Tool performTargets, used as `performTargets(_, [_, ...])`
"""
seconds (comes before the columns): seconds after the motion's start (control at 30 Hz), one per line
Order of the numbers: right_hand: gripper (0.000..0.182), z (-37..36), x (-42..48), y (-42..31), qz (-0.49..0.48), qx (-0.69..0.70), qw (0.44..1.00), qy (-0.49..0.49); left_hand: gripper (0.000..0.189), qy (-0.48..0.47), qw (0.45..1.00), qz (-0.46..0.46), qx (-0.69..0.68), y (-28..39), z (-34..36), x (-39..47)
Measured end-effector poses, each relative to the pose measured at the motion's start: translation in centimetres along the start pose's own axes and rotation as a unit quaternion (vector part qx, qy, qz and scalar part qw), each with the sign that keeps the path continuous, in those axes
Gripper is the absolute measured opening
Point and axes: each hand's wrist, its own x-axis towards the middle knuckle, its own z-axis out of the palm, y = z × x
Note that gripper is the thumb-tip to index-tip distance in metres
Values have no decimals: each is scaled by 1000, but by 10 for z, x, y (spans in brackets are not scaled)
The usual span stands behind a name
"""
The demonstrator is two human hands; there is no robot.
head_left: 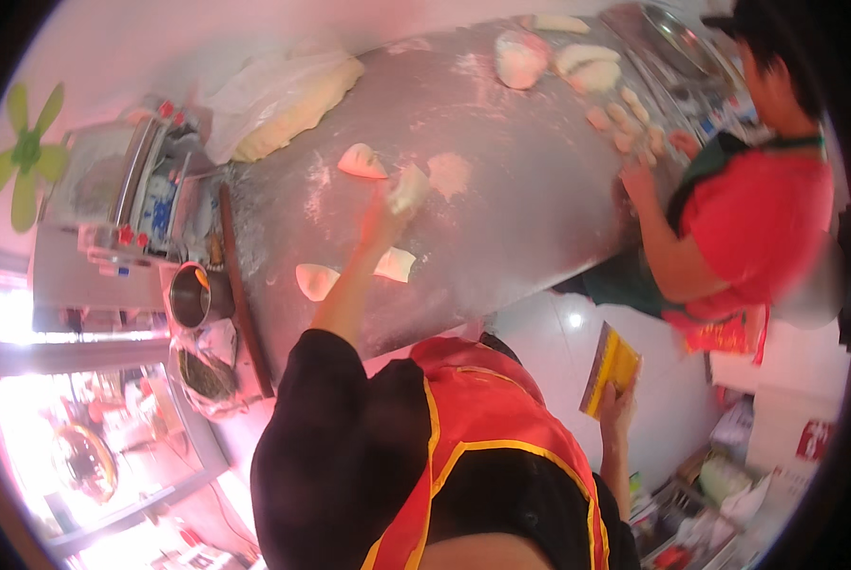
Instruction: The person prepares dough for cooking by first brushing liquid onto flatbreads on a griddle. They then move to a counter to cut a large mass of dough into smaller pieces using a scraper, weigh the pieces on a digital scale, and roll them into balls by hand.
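Note:
My left hand (382, 222) reaches out over the floured worktop (511, 221), blurred, with its fingers on a piece of dough (409, 189). Just beyond it lies another cut dough piece (362, 161). Two more pieces rest nearer my body: a rounded one (317, 282) left of my forearm and a squarish one (396, 265) right of it. A patch of flour (449, 174) whitens the surface beside the held dough. Off the table's near edge, my right hand (616, 407) grips a yellow dough scraper (616, 367) with a dark edge.
At right, a co-worker (753, 221) in red handles several small dough pieces (621, 121). Larger dough lumps (521, 60) sit farther back. Plastic partly covers a big dough mass (297, 114). Leftward are a long wooden rod (243, 299), a metal pot (201, 294), a roller machine (136, 178) and a green fan (26, 149).

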Motion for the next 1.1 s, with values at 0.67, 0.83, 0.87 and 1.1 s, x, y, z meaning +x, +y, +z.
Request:
performTargets(0.67, [75, -47, -398, 88, 437, 36, 849, 296, 34, -67, 731, -329, -594, 157, 84, 8])
performTargets(0.83, [75, -65, -478, 157, 506, 68, 801, 312, 30, -176, 664, -371, -625, 271, 170, -116])
performTargets(0.87, [75, -62, -491, 168, 539, 77, 786, 293, 29, -201, 658, -379, -618, 296, 189, -141])
performTargets(1.1, [71, -52, -561, 242, 645, 109, 718, 239, 31, -357, 700, -345, -514, 463, 297, -298])
